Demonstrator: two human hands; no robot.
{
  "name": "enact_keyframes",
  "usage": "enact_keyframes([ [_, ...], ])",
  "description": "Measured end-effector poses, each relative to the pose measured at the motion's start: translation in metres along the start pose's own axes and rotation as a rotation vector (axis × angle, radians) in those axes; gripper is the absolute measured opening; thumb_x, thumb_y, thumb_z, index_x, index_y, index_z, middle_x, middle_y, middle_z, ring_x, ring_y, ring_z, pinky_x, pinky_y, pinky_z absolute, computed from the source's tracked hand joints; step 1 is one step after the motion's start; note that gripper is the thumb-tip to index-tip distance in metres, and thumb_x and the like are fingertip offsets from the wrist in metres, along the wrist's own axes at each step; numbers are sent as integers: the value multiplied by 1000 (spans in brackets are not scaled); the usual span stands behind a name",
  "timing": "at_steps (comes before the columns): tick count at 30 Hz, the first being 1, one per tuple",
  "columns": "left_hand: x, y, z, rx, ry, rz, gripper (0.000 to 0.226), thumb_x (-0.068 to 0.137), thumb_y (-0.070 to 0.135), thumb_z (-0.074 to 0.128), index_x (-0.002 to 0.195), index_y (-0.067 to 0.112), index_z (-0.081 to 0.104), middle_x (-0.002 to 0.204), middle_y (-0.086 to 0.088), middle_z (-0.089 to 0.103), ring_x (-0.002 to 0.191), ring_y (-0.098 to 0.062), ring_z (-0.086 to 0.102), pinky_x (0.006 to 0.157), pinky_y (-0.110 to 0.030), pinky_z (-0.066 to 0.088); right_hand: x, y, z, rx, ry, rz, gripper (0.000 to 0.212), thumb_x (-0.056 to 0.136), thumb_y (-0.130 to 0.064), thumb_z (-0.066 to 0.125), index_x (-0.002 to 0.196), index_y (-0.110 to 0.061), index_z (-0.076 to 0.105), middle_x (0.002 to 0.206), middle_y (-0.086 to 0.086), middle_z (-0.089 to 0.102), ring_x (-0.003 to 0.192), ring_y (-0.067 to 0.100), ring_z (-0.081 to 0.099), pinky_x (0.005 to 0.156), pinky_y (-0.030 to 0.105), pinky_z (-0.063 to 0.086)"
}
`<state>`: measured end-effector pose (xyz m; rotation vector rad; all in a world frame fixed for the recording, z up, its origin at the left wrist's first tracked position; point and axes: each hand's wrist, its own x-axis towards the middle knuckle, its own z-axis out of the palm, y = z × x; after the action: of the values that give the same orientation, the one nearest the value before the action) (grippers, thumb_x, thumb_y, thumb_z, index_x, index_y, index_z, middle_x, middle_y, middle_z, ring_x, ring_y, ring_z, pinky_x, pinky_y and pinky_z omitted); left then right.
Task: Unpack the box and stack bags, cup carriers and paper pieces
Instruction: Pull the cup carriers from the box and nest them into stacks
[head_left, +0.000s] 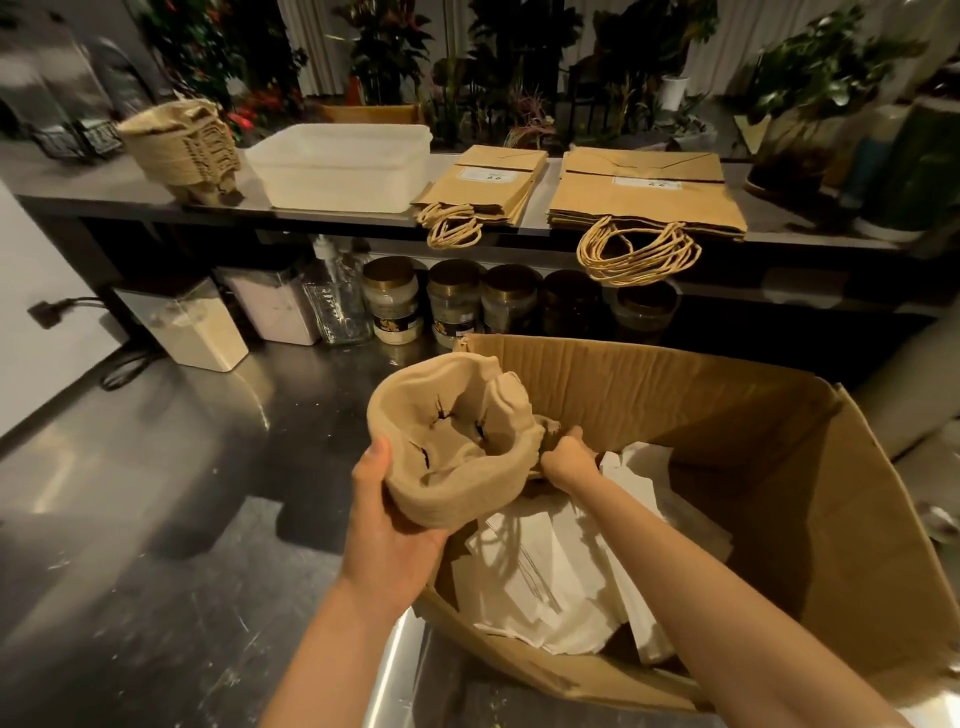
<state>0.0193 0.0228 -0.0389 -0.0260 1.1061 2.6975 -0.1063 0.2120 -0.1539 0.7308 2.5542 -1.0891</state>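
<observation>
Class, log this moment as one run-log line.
stage: unpacking | left hand: holds cup carrier over box rim | right hand: grips carrier's far edge | in box: white paper pieces

We are holding a cup carrier (452, 441), left hand (384, 525) and right hand (569, 457), over the left rim of the box (727, 415) sitting on the surface (156, 493), paper pieces (545, 571) lying in it. Behind, along the shelf (104, 182), left to right: carrier stack (182, 148), tub (340, 166), bag stack (488, 184), second bag stack (644, 195).

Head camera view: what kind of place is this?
Probably a café or takeaway counter: stacked brown paper bags and pulp cup carriers lie on the shelf, and labelled jars stand beneath it.
</observation>
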Motion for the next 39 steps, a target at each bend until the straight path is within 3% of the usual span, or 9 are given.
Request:
enact_keyframes([
  [5, 0, -2, -2, 23, 21, -13, 82, 44, 59, 88, 118, 28, 68, 120, -10, 68, 107, -27, 68, 74, -35, 58, 4, 0, -5, 82, -8, 2, 50, 92, -6, 50, 139, -5, 33, 131, 22, 50, 115, 37, 52, 87, 40, 47],
  [10, 2, -3, -3, 95, 10, -9, 88, 45, 61, 87, 124, 29, 62, 119, -8, 68, 106, -24, 68, 73, -35, 58, -7, 4, -42, 386, -84, 51, 33, 89, -5, 58, 120, -1, 46, 104, 17, 58, 83, 24, 64, 58, 30, 54],
  [13, 1, -4, -3, 177, 25, -21, 99, 41, 66, 86, 129, 30, 57, 122, -6, 66, 111, -24, 64, 78, -36, 56, -23, 10, -72, 629, -174, 27, 37, 88, -4, 62, 123, 0, 49, 108, 17, 61, 75, 19, 66, 46, 25, 51],
  [19, 2, -6, -6, 270, 13, -29, 108, 44, 72, 80, 138, 29, 48, 130, -9, 60, 119, -27, 58, 80, -34, 56, -89, 2, -132, 873, -254, -152, 18, 94, -3, 51, 111, -1, 59, 101, 14, 62, 88, 21, 58, 64, 26, 46],
  [21, 4, -8, -7, 308, 23, -33, 110, 47, 75, 78, 141, 30, 43, 136, -11, 55, 124, -29, 54, 84, -35, 55, -109, -6, -146, 930, -242, -213, 22, 96, -6, 50, 116, -5, 60, 110, 15, 60, 96, 22, 57, 64, 25, 49],
  [25, 8, -10, -9, 350, 37, -57, 115, 47, 77, 77, 143, 28, 38, 139, -14, 52, 126, -31, 53, 86, -38, 55, -150, -25, -155, 993, -319, -359, 25, 98, -11, 48, 119, -11, 63, 107, 10, 60, 83, 16, 60, 56, 21, 52],
  [29, 9, -11, -9, 351, 25, -63, 114, 44, 77, 78, 141, 32, 40, 140, -9, 50, 127, -29, 52, 98, -47, 50, -180, -37, -141, 767, -368, -548, 30, 89, -9, 61, 117, -17, 63, 102, 2, 70, 86, 16, 71, 62, 22, 56],
  [33, 8, -11, -7, 368, 11, -32, 116, 43, 77, 80, 142, 34, 37, 139, -5, 53, 128, -28, 51, 104, -55, 43, -181, -45, -113, 526, -156, -564, 27, 88, -13, 64, 114, -20, 63, 100, 2, 69, 91, 18, 69, 72, 28, 57],
  [39, 5, -8, -2, 344, 51, -65, 99, 56, 73, 69, 141, 33, 38, 137, -7, 53, 123, -25, 54, 85, -36, 56, -177, -45, -87, 525, -221, -536, 48, 92, -11, 58, 131, -32, 39, 117, 0, 54, 101, 17, 60, 70, 23, 52],
])
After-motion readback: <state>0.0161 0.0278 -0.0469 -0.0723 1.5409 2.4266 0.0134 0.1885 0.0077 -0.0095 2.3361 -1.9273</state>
